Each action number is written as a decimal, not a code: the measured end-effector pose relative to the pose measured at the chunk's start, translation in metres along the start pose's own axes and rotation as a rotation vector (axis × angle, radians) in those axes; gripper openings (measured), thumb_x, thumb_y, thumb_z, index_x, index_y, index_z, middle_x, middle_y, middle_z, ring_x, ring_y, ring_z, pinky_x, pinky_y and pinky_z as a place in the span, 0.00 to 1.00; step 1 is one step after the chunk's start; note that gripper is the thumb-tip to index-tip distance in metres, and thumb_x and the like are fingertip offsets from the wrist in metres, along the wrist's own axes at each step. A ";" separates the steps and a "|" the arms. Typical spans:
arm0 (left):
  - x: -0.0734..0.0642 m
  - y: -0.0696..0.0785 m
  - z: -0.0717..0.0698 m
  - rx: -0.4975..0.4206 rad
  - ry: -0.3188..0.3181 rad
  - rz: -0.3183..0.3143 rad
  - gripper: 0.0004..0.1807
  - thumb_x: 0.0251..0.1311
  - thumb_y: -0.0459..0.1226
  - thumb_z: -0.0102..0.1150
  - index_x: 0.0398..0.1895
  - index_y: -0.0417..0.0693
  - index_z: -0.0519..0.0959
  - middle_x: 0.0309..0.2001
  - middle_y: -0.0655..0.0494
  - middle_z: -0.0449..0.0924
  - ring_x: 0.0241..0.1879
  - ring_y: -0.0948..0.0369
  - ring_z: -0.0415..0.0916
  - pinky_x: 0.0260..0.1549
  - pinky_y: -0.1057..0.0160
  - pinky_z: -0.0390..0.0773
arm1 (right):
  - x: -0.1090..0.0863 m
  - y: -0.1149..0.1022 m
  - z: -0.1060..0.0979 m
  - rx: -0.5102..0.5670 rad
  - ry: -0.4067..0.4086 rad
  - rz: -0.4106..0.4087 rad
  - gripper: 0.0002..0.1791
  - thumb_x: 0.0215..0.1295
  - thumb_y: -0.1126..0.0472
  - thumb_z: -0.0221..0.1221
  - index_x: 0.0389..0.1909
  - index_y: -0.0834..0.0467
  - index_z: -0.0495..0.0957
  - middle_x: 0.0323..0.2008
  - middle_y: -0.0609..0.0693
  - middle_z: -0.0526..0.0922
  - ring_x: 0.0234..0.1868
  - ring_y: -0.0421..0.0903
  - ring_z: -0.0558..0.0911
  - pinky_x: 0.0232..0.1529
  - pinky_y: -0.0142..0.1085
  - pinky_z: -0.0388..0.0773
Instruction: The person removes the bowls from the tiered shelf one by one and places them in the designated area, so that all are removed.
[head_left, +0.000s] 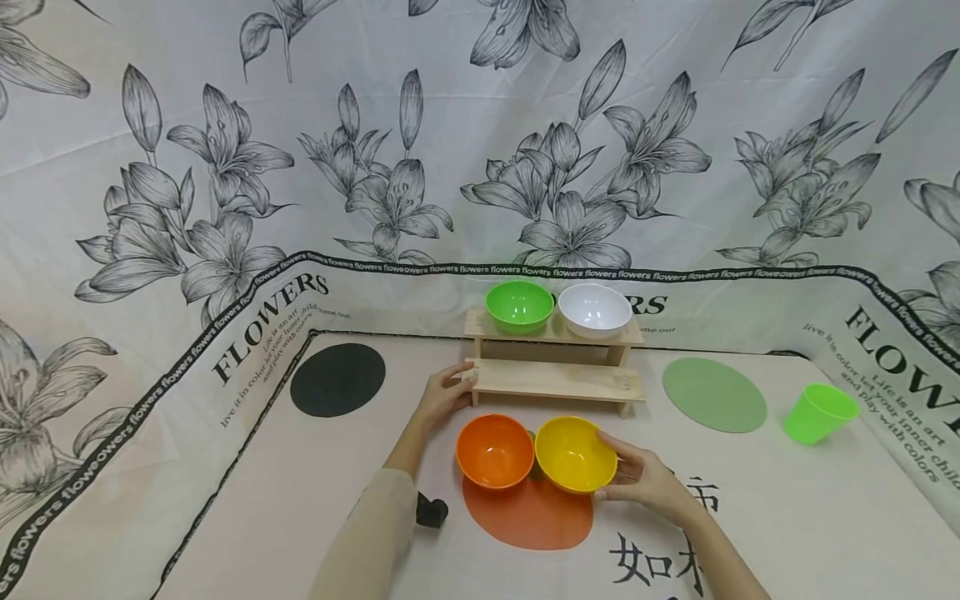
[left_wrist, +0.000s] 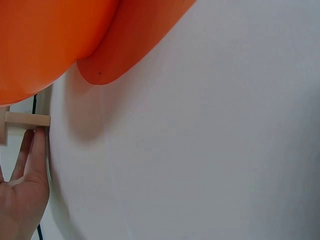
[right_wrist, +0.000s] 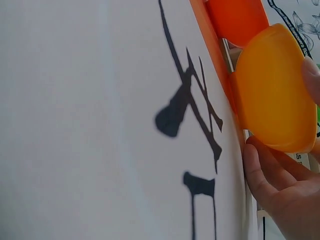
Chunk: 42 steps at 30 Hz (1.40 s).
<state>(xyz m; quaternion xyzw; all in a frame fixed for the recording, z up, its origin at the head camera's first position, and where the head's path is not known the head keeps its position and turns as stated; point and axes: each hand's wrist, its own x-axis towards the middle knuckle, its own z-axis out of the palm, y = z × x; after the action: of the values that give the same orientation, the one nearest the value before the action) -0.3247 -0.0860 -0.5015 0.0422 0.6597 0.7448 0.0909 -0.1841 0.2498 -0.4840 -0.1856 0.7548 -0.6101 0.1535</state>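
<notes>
A yellow bowl (head_left: 576,455) is held at its right side by my right hand (head_left: 643,479), thumb and fingers spread around the edge. In the right wrist view, the hand (right_wrist: 287,187) has fingers against the side of the yellow bowl (right_wrist: 275,95). Just left of it stands an orange bowl (head_left: 495,452), close beside the yellow one. My left hand (head_left: 444,393) touches the left end of the lower step of a two-tier wooden rack (head_left: 555,377). Fairly straight fingers of the left hand (left_wrist: 27,185) meet the wood (left_wrist: 27,120) in the left wrist view.
On the rack's upper step sit a green bowl (head_left: 519,307) and a white bowl (head_left: 595,310). An orange round mat (head_left: 528,525) lies under the front bowls. Black (head_left: 337,380) and green (head_left: 715,395) round patches flank the rack; a green cup (head_left: 820,413) leans at right.
</notes>
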 end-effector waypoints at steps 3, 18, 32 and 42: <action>0.000 -0.001 0.000 -0.010 -0.002 -0.001 0.24 0.62 0.31 0.58 0.62 0.39 0.71 0.53 0.35 0.74 0.46 0.53 0.76 0.47 0.54 0.79 | 0.000 0.002 -0.001 0.021 -0.014 -0.002 0.48 0.55 0.68 0.65 0.71 0.70 0.45 0.70 0.69 0.45 0.55 0.32 0.74 0.53 0.31 0.76; 0.000 -0.004 -0.002 0.008 -0.002 0.002 0.24 0.62 0.33 0.59 0.62 0.40 0.71 0.54 0.35 0.73 0.47 0.52 0.76 0.48 0.53 0.79 | 0.001 0.007 -0.005 0.004 -0.072 -0.050 0.46 0.57 0.70 0.63 0.71 0.68 0.47 0.71 0.69 0.43 0.66 0.52 0.65 0.57 0.29 0.72; 0.000 -0.004 -0.001 0.003 -0.012 0.010 0.24 0.62 0.32 0.58 0.62 0.39 0.71 0.54 0.33 0.72 0.48 0.51 0.76 0.48 0.52 0.79 | 0.013 -0.023 -0.032 -0.239 0.147 -0.098 0.37 0.61 0.65 0.61 0.68 0.67 0.57 0.61 0.72 0.65 0.56 0.69 0.71 0.49 0.44 0.80; 0.000 -0.003 -0.003 0.009 -0.014 0.017 0.24 0.63 0.33 0.57 0.62 0.38 0.70 0.56 0.32 0.70 0.52 0.46 0.74 0.48 0.53 0.78 | 0.044 -0.052 -0.065 -0.316 0.343 -0.135 0.35 0.63 0.63 0.60 0.68 0.67 0.57 0.61 0.69 0.66 0.56 0.65 0.72 0.45 0.22 0.74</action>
<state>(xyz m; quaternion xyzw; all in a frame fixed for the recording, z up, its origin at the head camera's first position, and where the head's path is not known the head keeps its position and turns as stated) -0.3255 -0.0882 -0.5046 0.0537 0.6622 0.7421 0.0891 -0.2479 0.2758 -0.4197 -0.1510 0.8417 -0.5160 -0.0492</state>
